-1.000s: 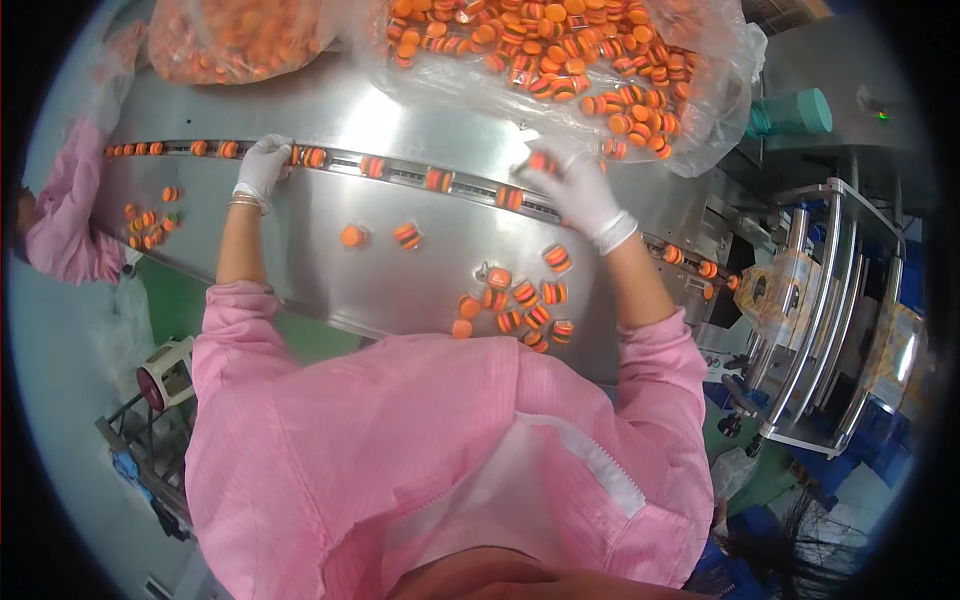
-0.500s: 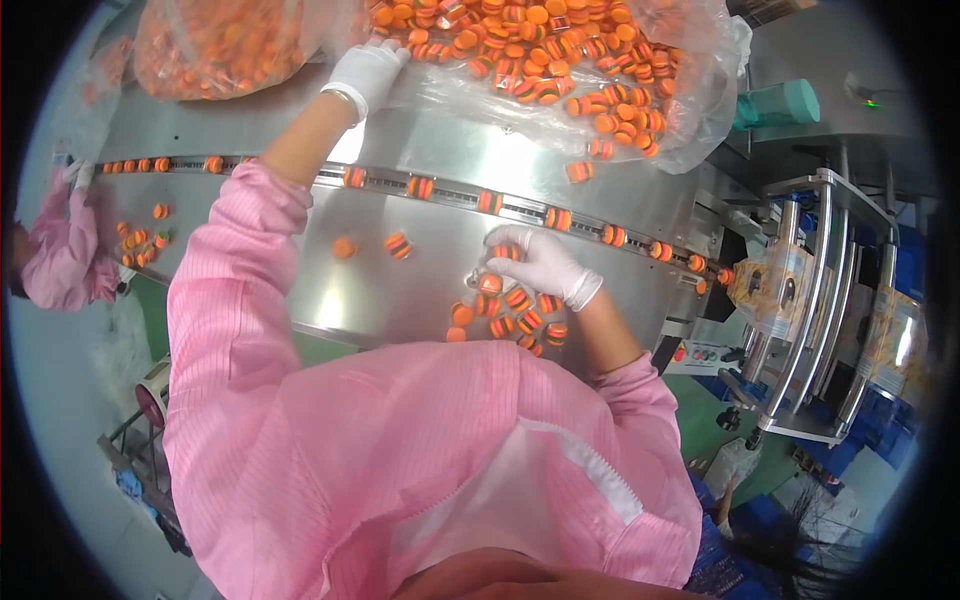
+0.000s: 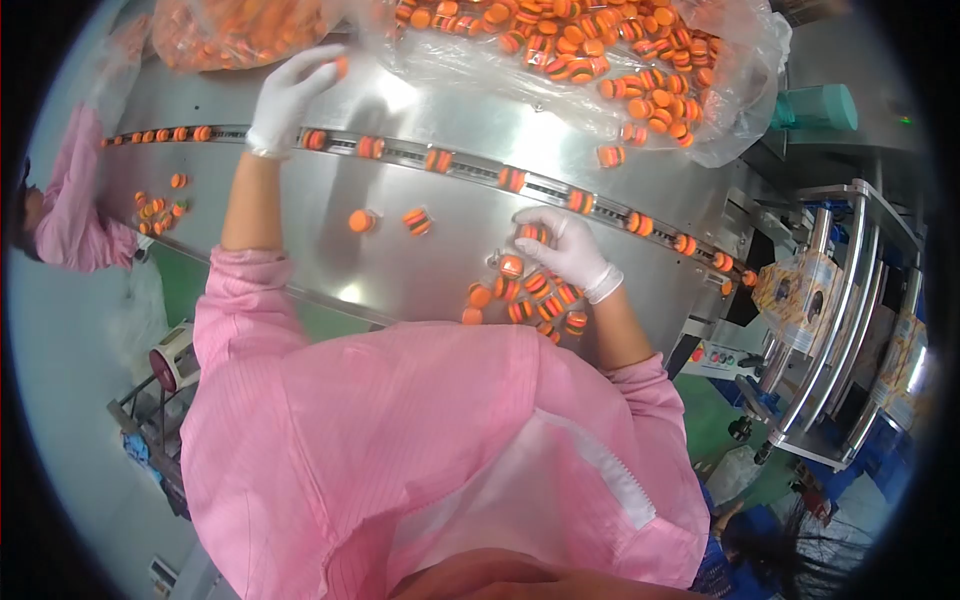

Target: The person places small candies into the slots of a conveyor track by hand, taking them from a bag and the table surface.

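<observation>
My left hand [image 3: 287, 100], in a white glove, is raised above the steel table just beyond the conveyor track. An orange burger-shaped candy [image 3: 341, 67] sits pinched at its fingertips. Below the track, my right hand [image 3: 572, 252], also gloved, curls around another striped burger-shaped candy [image 3: 532, 233]. Close beside it lies a loose pile of the same candies [image 3: 538, 284], striped orange, red and dark green. Two more candies [image 3: 416, 221] rest on the table to its left. Spaced candies [image 3: 438, 159] stand in a line along the conveyor track [image 3: 470, 170].
A large open plastic bag [image 3: 735, 140] spills candies at the back, with another filled bag [image 3: 235, 40] to its left. On the right stands a wrapping machine [image 3: 825, 290] with film rollers. A co-worker's pink sleeve [image 3: 75, 165] reaches the track at far left. A teal container [image 3: 822, 107] lies back right.
My left hand has drawn away from the bag of candies, moving left and nearer the track with a candy in its fingertips. My right hand stays by the pile, still holding a candy.
</observation>
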### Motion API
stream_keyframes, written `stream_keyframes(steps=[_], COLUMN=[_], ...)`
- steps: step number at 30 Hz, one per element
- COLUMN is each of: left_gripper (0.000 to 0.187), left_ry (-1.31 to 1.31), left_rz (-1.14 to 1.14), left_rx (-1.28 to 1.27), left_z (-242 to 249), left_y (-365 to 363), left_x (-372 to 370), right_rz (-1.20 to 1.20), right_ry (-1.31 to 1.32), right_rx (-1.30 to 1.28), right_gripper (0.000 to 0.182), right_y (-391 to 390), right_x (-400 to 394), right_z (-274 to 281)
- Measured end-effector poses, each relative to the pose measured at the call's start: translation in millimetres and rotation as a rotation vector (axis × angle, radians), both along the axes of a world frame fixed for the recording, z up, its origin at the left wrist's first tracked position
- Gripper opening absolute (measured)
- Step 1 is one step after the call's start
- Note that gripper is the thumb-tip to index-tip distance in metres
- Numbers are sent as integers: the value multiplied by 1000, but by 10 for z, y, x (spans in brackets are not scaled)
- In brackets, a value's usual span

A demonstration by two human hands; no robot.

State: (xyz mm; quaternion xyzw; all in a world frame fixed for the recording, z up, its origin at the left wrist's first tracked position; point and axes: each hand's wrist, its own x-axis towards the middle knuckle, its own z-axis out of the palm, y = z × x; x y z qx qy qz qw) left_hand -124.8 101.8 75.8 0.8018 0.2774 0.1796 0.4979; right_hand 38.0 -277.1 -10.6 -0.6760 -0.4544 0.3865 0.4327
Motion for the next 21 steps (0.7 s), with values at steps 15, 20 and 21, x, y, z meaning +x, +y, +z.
stream_keyframes(steps=[15, 20, 21], left_gripper=[27, 27, 31], left_ry=[519, 807, 620], left_rz=[386, 308, 325], left_rx=[-81, 529, 602], left_z=[-886, -260, -238], left_y=[915, 487, 447], left_x=[-1115, -419, -279], right_rz=[-28, -26, -23], right_ry=[42, 38, 29], right_rx=[-19, 1, 7], right_gripper=[37, 38, 38], right_y=[-8, -9, -10], right_x=[3, 5, 3], right_z=[54, 46, 35])
